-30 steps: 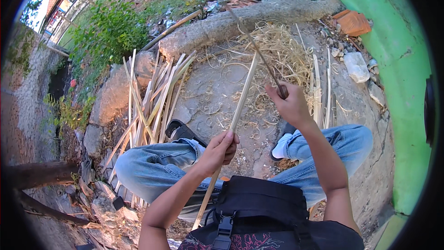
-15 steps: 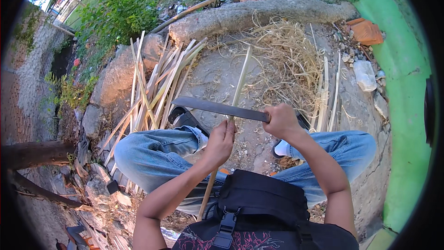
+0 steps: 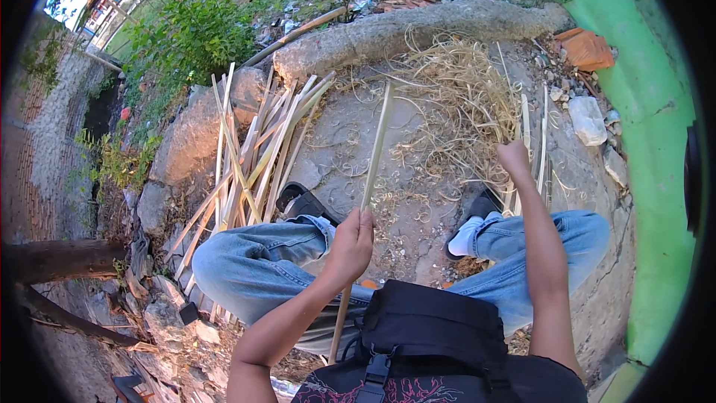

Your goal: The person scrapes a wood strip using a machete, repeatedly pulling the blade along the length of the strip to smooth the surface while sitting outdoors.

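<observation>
My left hand (image 3: pixel 353 245) is closed around a long pale wooden strip (image 3: pixel 378 145), which looks like split bamboo. Its far end reaches out over the ground, and its near part runs down past my wrist toward the black bag (image 3: pixel 432 321) at my waist. My right hand (image 3: pixel 512 158) is a closed fist out to the right, above the edge of the shavings pile and close to some strips (image 3: pixel 543 149). No blade shows at this fist, so what it grips is hidden. The long knife from the earlier frame cannot be made out now.
Many loose strips (image 3: pixel 257 149) lean in a heap on the left. Curly shavings (image 3: pixel 466 97) cover the ground ahead, below a rough concrete ledge (image 3: pixel 418 26). A green wall (image 3: pixel 656 179) stands at right; a dark log (image 3: pixel 67 257) juts in at left.
My right hand has swung away from the strip, forward and to the right, and the knife blade has gone from sight. The left hand keeps the strip, its far end slightly further left.
</observation>
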`<state>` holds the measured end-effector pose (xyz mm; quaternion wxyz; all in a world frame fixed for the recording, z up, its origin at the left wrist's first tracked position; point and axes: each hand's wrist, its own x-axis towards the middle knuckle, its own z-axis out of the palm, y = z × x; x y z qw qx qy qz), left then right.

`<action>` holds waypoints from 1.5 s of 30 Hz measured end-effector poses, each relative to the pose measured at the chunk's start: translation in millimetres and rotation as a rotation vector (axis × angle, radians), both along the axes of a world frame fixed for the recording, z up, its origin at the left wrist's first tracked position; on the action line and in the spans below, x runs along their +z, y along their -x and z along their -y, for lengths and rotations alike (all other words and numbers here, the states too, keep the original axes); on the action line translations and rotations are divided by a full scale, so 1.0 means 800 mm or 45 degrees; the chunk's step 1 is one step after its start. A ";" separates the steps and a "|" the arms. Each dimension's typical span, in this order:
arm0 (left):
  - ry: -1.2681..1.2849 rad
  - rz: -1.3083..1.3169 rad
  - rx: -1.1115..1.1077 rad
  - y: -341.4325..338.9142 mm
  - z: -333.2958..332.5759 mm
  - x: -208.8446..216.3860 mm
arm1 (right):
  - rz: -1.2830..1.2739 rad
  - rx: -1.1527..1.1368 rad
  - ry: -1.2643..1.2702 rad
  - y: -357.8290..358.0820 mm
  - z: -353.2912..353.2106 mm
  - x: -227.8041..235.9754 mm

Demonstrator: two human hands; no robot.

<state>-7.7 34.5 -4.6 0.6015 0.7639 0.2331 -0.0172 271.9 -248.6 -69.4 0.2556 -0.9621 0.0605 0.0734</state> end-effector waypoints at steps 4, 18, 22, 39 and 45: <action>0.026 0.006 0.004 -0.010 0.002 -0.012 | 0.097 0.219 -0.399 0.050 -0.065 0.067; -0.368 -0.026 -0.101 -0.012 0.017 0.033 | 0.207 0.966 -0.002 0.158 -0.132 0.072; -0.414 -0.019 -0.122 -0.018 0.019 0.030 | 0.225 0.873 0.099 0.126 -0.128 0.078; -0.351 -0.062 -0.071 -0.014 0.011 0.030 | 0.007 0.518 -0.231 0.111 -0.112 0.144; -0.434 -0.017 -0.089 -0.019 0.017 0.028 | 0.140 1.049 0.022 0.168 -0.137 0.114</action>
